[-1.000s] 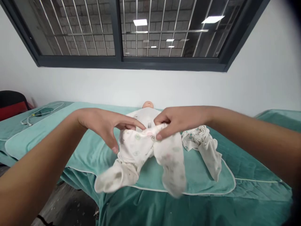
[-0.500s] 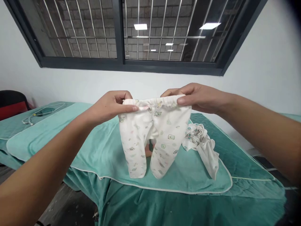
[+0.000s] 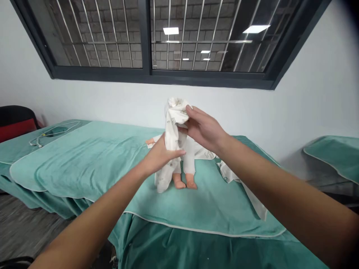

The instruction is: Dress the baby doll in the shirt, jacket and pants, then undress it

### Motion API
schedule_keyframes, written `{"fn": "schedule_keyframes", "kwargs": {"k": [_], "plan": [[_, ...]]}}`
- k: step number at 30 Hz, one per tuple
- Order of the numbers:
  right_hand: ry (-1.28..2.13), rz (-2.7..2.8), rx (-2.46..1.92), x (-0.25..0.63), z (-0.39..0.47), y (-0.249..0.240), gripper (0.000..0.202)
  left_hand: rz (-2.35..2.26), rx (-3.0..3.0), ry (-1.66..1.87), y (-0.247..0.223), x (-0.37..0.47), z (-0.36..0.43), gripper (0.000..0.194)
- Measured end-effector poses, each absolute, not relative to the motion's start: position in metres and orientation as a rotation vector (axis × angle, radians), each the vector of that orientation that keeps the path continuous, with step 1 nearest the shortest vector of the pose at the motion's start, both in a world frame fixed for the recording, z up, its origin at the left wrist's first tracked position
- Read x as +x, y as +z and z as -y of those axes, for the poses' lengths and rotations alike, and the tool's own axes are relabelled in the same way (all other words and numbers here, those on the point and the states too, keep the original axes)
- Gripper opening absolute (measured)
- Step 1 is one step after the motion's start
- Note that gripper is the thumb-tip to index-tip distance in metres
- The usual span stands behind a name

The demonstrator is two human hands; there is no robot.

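Observation:
White printed baby trousers hang bunched between my hands, above a doll lying on the bed. My right hand grips the gathered waistband at the top. Lower down, my left hand is wrapped round the fabric, and one leg of the trousers dangles below it. The doll wears white clothing, its bare feet pointing toward me and one small hand showing at the left. Its head and upper body are hidden behind the trousers and my hands.
A light green blanket covers the bed. Another white cloth lies to the right, partly behind my right forearm. A white cord rests at the far left. Behind are a wall and a barred window.
The trousers were spread wide by the waistband; now they are gathered and narrow. My hands have come together, the left one lower. The doll's feet have come into fuller view.

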State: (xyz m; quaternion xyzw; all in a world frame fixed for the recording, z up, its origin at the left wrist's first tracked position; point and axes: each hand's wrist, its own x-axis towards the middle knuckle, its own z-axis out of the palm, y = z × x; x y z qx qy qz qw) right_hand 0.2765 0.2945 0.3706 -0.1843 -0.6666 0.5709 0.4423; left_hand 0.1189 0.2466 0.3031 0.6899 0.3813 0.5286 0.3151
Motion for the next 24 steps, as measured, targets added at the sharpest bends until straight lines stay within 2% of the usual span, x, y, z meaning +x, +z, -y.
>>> {"fn": "schedule_keyframes", "kwargs": {"k": [2,4,8,10,13,15,17,21,24], "plan": [[1.432,1.633,-0.515,0.272,-0.316,0.353,0.032,-1.151,1.758,1.334,0.279,0.117,-0.254,0.043],[1.408,1.64,-0.648,0.271,-0.34,0.328,0.034,-1.31,1.563,1.422,0.254,0.108,-0.267,0.036],[1.293,1.739,-0.866,0.276,-0.385,0.275,0.067,-1.636,1.218,1.339,0.21,0.086,-0.298,0.037],[1.127,1.802,-0.992,0.28,-0.412,0.255,0.073,-1.765,1.211,1.236,0.195,0.079,-0.313,0.043],[0.814,1.802,-1.193,0.289,-0.463,0.232,0.075,-1.909,1.383,1.359,0.187,0.08,-0.329,0.055],[0.672,1.786,-1.325,0.298,-0.5,0.221,0.078,-1.83,1.491,1.4,0.187,0.091,-0.339,0.05],[0.577,1.805,-1.506,0.308,-0.536,0.213,0.084,-1.653,1.391,1.23,0.188,0.106,-0.349,0.042],[0.655,1.882,-1.683,0.32,-0.593,0.205,0.097,-1.275,1.042,1.059,0.183,0.138,-0.374,0.045],[0.709,1.968,-1.709,0.319,-0.615,0.207,0.082,-1.005,0.85,1.082,0.178,0.15,-0.394,0.055]]}}
